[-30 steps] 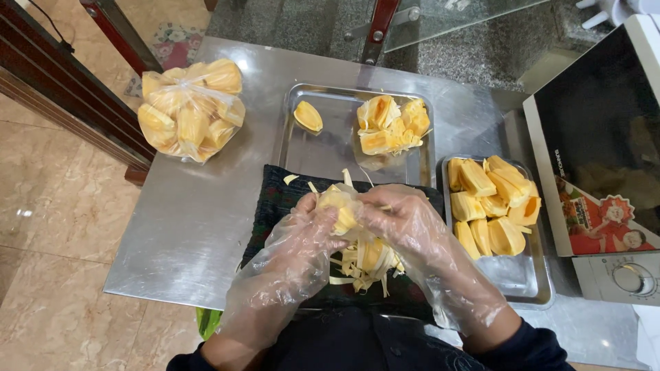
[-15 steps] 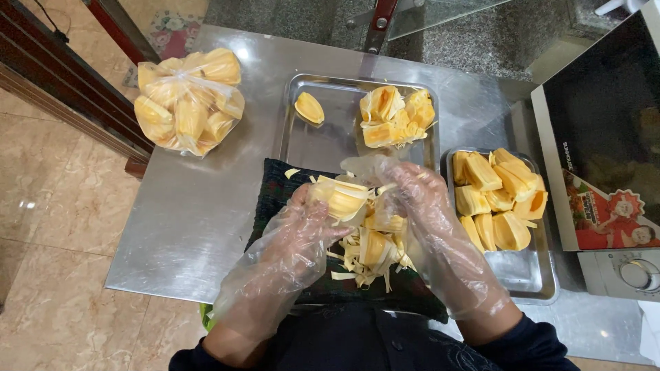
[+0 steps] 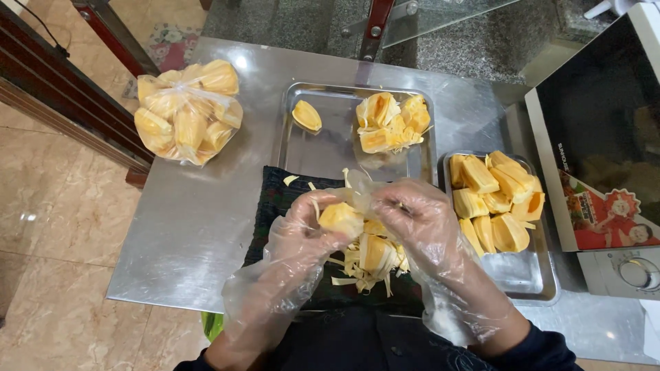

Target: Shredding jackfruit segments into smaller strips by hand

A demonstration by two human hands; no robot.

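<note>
Both of my hands wear loose clear plastic gloves over a dark cloth [image 3: 275,206] on the steel table. My left hand [image 3: 313,230] grips a yellow jackfruit pod [image 3: 340,216]. My right hand [image 3: 419,220] pinches pale fibres at the pod's right side, fingers closed on them. Below the hands a pile of jackfruit pieces and pale strips [image 3: 368,257] lies on the cloth.
A steel tray [image 3: 323,148] behind the cloth holds one pod [image 3: 306,115] and a heap of pods [image 3: 392,122]. A second tray [image 3: 526,275] at right holds several pods [image 3: 491,199]. A clear bag of pods [image 3: 185,120] lies at left. A microwave [image 3: 605,144] stands at right.
My hands have shifted slightly toward me with the pod. The right hand has drawn in close against the pod and pulls at its fibres.
</note>
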